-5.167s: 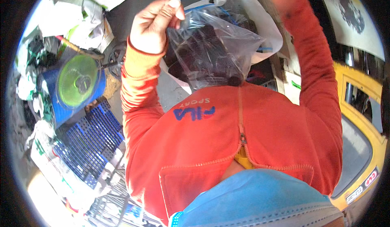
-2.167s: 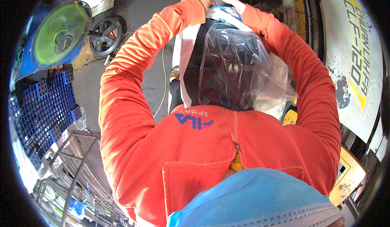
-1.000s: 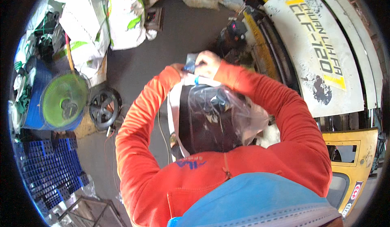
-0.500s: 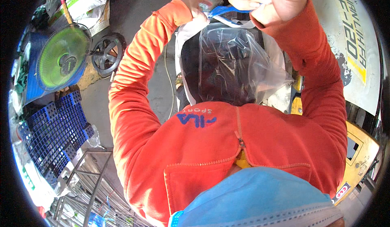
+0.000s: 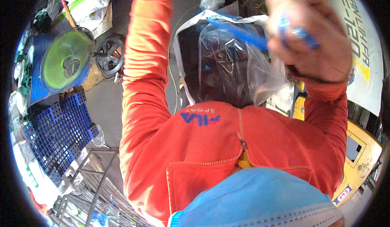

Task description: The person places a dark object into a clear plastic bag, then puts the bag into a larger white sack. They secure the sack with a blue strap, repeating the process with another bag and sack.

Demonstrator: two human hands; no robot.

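My right hand [image 5: 310, 40] is raised at the upper right, smeared by motion, its fingers closed. A blue strip [image 5: 239, 34] stretches from the fingers leftward across the mouth of a white sack [image 5: 181, 60]. More blue shows between the fingers; I cannot tell whether it is the same strip. A clear plastic liner [image 5: 260, 70] hangs in the sack's mouth, with a dark inside behind it. My left hand is beyond the top edge; only its orange-red sleeve [image 5: 146, 48] shows, left of the sack.
On the left stand a green fan [image 5: 65, 60], a black wheel [image 5: 109, 56] and a blue plastic pallet [image 5: 61, 133]. A metal rack [image 5: 95, 174] is at lower left. To the right are a pale machine panel [image 5: 367, 64] and a yellow machine body [image 5: 355, 154].
My left hand has left the sack's rim and gone up out of view. The right hand has moved down and to the right, the blue strip trailing from it.
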